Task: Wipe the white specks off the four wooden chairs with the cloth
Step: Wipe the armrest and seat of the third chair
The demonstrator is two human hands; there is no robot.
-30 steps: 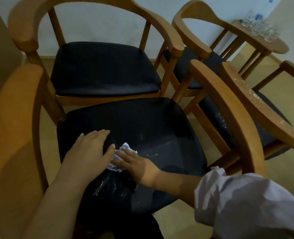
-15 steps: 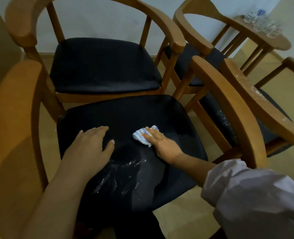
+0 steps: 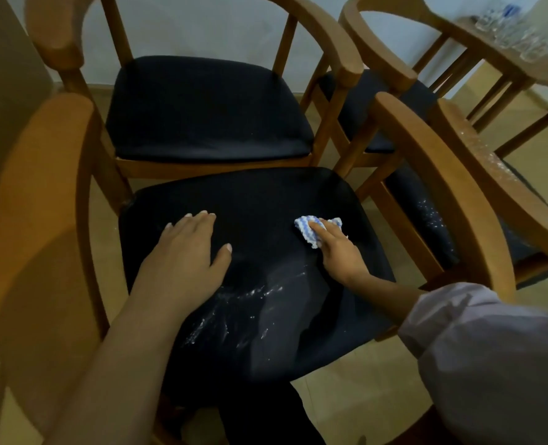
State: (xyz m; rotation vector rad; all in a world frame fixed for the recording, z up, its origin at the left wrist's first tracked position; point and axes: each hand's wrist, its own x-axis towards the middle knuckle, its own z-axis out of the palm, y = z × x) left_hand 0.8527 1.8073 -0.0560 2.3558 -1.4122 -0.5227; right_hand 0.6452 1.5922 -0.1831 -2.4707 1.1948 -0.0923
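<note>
The nearest wooden chair has a dark seat cushion (image 3: 266, 200) right below me. My left hand (image 3: 186, 252) lies flat on its left part, fingers spread, holding nothing. My right hand (image 3: 337, 248) presses a blue-and-white cloth (image 3: 311, 229) onto the seat's right part. White specks (image 3: 247, 303) smear the cushion's near middle, between my forearms. More white specks (image 3: 430, 216) dot the seat of the chair on the right, and its wooden armrest (image 3: 491, 168) is also speckled.
A second chair (image 3: 208, 107) stands just behind the near one, and a third (image 3: 378, 101) at the back right. A round wooden side table (image 3: 523, 65) with several glasses stands in the far right corner. Tiled floor shows between the chair legs.
My right hand has slid the cloth from beside my left hand's thumb to the right and away from me across the seat. My left hand has stayed flat in place.
</note>
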